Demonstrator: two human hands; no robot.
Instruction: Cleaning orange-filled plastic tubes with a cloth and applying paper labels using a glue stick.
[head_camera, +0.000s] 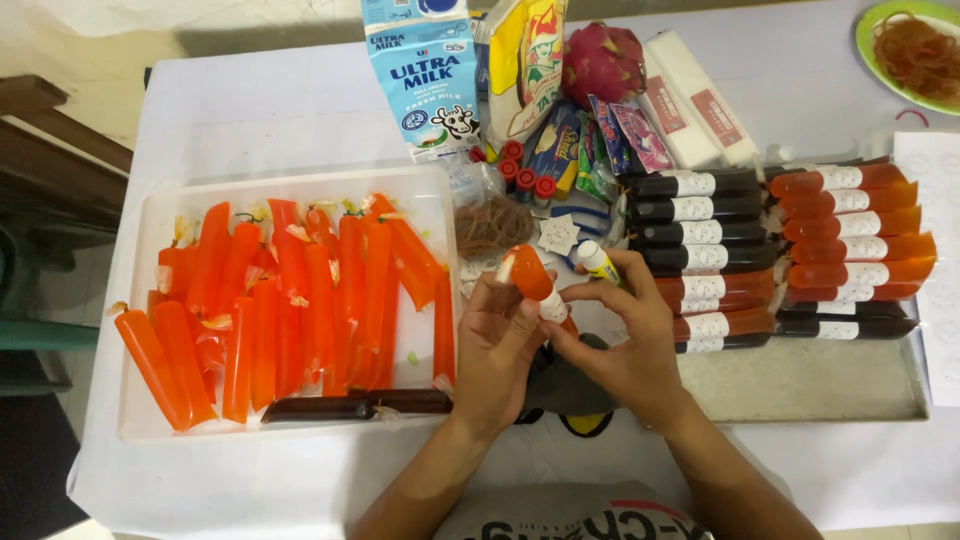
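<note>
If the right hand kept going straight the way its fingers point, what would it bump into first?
The right hand points up and left, toward the orange ice pop held in the left hand. It would probably meet that tube first; it seems to touch it already.

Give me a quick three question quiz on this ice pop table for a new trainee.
1. True or false: the left hand holds an orange ice pop.
2. Which holds the labelled pops? A) the white tray B) the metal tray C) the green plate
3. What small thing does the right hand hold in its fingers?

Key
1. True.
2. B: the labelled dark and orange pops lie in rows on the metal tray; the white tray holds unlabelled ones.
3. A glue stick, white with a yellow band.
</note>
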